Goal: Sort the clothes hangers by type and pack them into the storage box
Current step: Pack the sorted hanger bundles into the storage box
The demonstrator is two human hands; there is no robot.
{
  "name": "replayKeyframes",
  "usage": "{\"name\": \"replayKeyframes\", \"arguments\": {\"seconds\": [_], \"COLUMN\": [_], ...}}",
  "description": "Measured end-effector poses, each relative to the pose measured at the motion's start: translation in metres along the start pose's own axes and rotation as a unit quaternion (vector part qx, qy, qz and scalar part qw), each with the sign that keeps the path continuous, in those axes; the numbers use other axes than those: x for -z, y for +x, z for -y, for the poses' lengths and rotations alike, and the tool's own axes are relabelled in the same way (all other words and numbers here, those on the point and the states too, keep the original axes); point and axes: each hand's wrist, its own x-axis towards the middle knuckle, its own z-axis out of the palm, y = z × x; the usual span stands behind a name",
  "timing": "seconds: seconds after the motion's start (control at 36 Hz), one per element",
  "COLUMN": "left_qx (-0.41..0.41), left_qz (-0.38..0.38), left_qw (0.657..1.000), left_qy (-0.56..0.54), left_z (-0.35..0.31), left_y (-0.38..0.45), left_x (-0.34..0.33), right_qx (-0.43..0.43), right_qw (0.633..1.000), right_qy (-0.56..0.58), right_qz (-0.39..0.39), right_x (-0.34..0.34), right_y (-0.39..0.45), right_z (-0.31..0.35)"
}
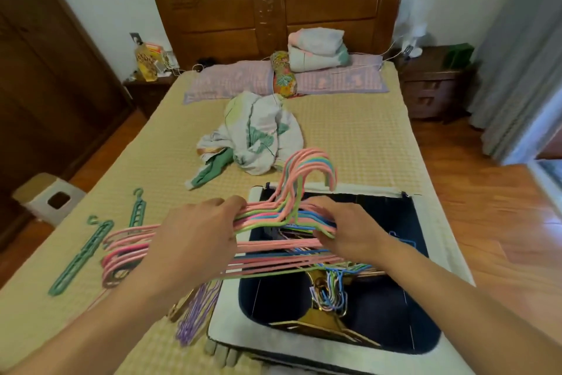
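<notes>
Packing partly done: box holds some hangers, others remain on the bed.
Both hands, left hand and right hand, grasp the pastel hanger bundle over the storage box; green hangers and purple hangers lie lower left.

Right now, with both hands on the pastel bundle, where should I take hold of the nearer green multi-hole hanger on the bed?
Grip the green multi-hole hanger around the middle of its slotted bar, coming from above. It lies flat on the bed mat, clear of the pink hangers beside it, and the narrow bar suits a pinch across its width. The small hook at its far end offers less to hold.
</notes>
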Motion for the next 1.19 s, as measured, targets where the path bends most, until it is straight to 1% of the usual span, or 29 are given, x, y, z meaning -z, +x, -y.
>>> {"name": "replayKeyframes", "arguments": {"seconds": [0.06,0.08,0.14,0.19,0.25,0.31,0.42,0.5,0.61,0.67,0.78,0.83,0.89,0.94,1.0,1.06,1.11,1.17,1.19], "left_qx": [-0.003,-0.004,-0.012,-0.025,-0.042,-0.062,-0.086,-0.101,-0.094,-0.076,-0.036,-0.006,0.024,0.036,0.031,0.014,-0.006,-0.020,-0.022], "left_qz": [0.004,0.012,0.012,0.010,0.013,0.036,0.114,0.162,0.215,0.259,0.349,0.396,0.427,0.444,0.460,0.504,0.536,0.540,0.534], "left_qw": [1.000,1.000,0.999,0.999,0.999,0.997,0.987,0.975,0.959,0.945,0.915,0.895,0.879,0.872,0.863,0.833,0.800,0.784,0.786], "left_qy": [-0.009,-0.017,-0.029,-0.030,-0.026,-0.030,-0.075,-0.114,-0.160,-0.182,-0.199,-0.207,-0.209,-0.203,-0.208,-0.226,-0.269,-0.306,-0.313], "left_z": [-0.004,-0.009,-0.019,-0.034,-0.052,-0.073,-0.105,-0.120,-0.132,-0.134,-0.116,-0.097,-0.078,-0.072,-0.075,-0.082,-0.091,-0.101,-0.105], "left_y": [0.008,0.015,0.035,0.062,0.089,0.111,0.139,0.147,0.149,0.145,0.115,0.093,0.075,0.064,0.063,0.070,0.080,0.088,0.091], "left_x": [0.000,-0.005,-0.007,-0.017,-0.032,-0.051,-0.107,-0.155,-0.222,-0.248,-0.277,-0.293,-0.307,-0.311,-0.313,-0.315,-0.315,-0.314,-0.314], "right_qx": [-0.017,-0.040,-0.076,-0.110,-0.166,-0.218,-0.287,-0.328,-0.341,-0.337,-0.326,-0.307,-0.294,-0.304,-0.320,-0.333,-0.337,-0.327,-0.323], "right_qw": [0.999,0.998,0.993,0.990,0.984,0.975,0.957,0.941,0.926,0.921,0.910,0.900,0.892,0.883,0.879,0.870,0.863,0.865,0.868], "right_qy": [-0.044,-0.056,-0.086,-0.087,-0.064,-0.042,-0.009,-0.037,-0.089,-0.094,-0.050,-0.033,-0.010,0.010,0.026,0.034,0.037,0.033,0.034], "right_qz": [-0.012,-0.002,-0.010,-0.021,-0.016,0.002,0.046,0.074,0.134,0.170,0.252,0.307,0.342,0.356,0.352,0.362,0.374,0.379,0.375], "right_x": [-0.001,-0.003,0.003,0.005,0.004,-0.001,-0.019,-0.042,-0.067,-0.080,-0.102,-0.123,-0.149,-0.170,-0.183,-0.192,-0.195,-0.198,-0.198], "right_y": [-0.002,-0.004,-0.005,-0.009,-0.017,-0.029,-0.055,-0.070,-0.079,-0.078,-0.073,-0.071,-0.070,-0.073,-0.081,-0.091,-0.099,-0.100,-0.098], "right_z": [-0.005,-0.010,-0.019,-0.035,-0.053,-0.071,-0.099,-0.123,-0.150,-0.161,-0.162,-0.153,-0.143,-0.137,-0.139,-0.146,-0.150,-0.150,-0.148]}}
